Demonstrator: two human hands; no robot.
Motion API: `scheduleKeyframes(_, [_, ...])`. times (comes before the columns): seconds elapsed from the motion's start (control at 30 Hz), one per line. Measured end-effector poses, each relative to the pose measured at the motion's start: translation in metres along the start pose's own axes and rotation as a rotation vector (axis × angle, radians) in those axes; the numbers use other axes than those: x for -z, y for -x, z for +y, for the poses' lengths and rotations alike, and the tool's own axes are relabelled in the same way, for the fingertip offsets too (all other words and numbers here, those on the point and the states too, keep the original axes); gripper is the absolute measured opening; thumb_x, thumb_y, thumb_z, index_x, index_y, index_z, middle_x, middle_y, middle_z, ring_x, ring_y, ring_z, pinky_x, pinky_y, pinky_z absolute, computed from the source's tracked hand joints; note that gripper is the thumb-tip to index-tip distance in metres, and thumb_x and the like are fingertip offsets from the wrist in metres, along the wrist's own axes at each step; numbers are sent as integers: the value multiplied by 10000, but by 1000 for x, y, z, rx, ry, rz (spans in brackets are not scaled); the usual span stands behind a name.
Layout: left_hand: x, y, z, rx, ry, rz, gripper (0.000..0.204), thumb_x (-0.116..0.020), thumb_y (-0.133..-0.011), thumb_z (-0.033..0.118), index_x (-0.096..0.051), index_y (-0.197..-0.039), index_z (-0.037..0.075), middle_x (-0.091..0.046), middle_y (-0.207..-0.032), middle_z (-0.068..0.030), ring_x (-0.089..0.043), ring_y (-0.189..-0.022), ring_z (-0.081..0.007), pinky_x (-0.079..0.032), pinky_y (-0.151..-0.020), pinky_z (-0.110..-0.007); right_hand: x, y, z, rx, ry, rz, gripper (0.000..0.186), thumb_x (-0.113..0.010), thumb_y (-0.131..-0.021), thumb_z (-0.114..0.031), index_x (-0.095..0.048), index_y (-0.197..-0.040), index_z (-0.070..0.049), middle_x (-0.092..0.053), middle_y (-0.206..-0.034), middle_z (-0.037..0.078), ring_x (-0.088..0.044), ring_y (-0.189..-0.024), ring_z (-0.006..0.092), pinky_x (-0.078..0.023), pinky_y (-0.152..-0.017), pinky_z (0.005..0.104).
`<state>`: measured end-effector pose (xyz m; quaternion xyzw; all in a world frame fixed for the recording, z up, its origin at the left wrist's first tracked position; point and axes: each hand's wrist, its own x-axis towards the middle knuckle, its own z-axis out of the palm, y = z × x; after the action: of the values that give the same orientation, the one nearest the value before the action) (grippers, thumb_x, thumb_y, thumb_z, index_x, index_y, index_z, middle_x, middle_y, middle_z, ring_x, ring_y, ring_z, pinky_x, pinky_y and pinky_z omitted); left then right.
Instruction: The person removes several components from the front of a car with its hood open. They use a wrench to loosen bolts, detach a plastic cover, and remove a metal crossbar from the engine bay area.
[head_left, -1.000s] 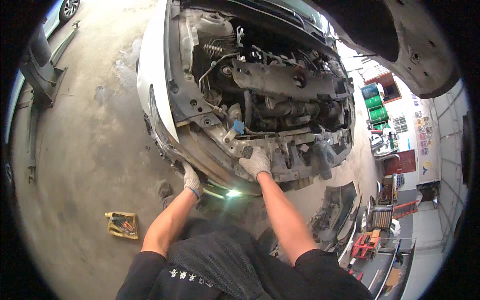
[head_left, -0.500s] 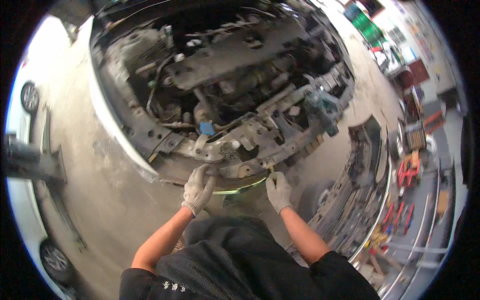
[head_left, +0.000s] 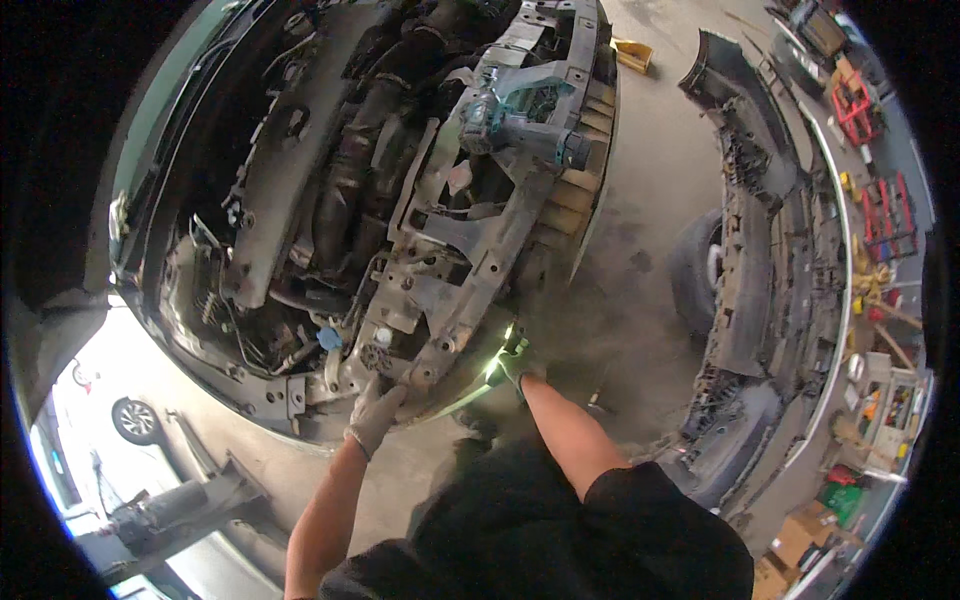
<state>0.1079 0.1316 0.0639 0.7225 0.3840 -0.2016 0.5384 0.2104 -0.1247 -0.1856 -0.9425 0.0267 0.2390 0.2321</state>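
Note:
A car with its engine bay (head_left: 340, 170) exposed fills the upper left, its front cover off. My left hand (head_left: 376, 415), in a pale knitted glove, rests with fingers stretched out on the near end of the metal front crossmember (head_left: 440, 345). Close by are a blue cap (head_left: 330, 339) and a white cap (head_left: 384, 336). Lower and to the right, my gloved right hand (head_left: 514, 362) is closed in front of the car, under bright greenish light. What it grips is lost in the glare. A bright yellow-green strip (head_left: 462, 400) runs between the hands.
A detached bumper (head_left: 730, 340) lies on the floor at right, beside a tyre (head_left: 697, 275). Beyond it are red tool racks (head_left: 888, 218) and cardboard boxes (head_left: 800, 530). A lift arm (head_left: 165, 510) and a white car's wheel (head_left: 135, 420) stand at lower left.
My view has swung to the right, so the car appears turned and further left. My right hand has come away from the crossmember's edge and is now brightly lit; the left still touches the crossmember.

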Motion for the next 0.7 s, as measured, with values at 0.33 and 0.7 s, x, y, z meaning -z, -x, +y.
scheduleKeyframes(0.33, [-12, 14, 22, 55, -60, 102, 358, -597, -870, 339, -665, -1048, 35, -654, -892, -81, -614, -812, -180, -502, -683, -329, 5, -23, -28, -35, -177, -75, 385, -601, -934, -392, -606, -1118, -54, -643, -931, 163, -614, -833, 313, -507, -742, 421])
scheduleKeyframes(0.7, [-2, -2, -18, -94, -129, 78, 383, -611, -893, 345, -660, -1086, 18, -673, -918, -118, -623, -840, -216, -491, -745, -346, -10, 113, 17, 170, -416, -333, 439, -604, -928, -438, -627, -1055, -18, -636, -978, 232, -588, -909, 400, -479, -788, 471])
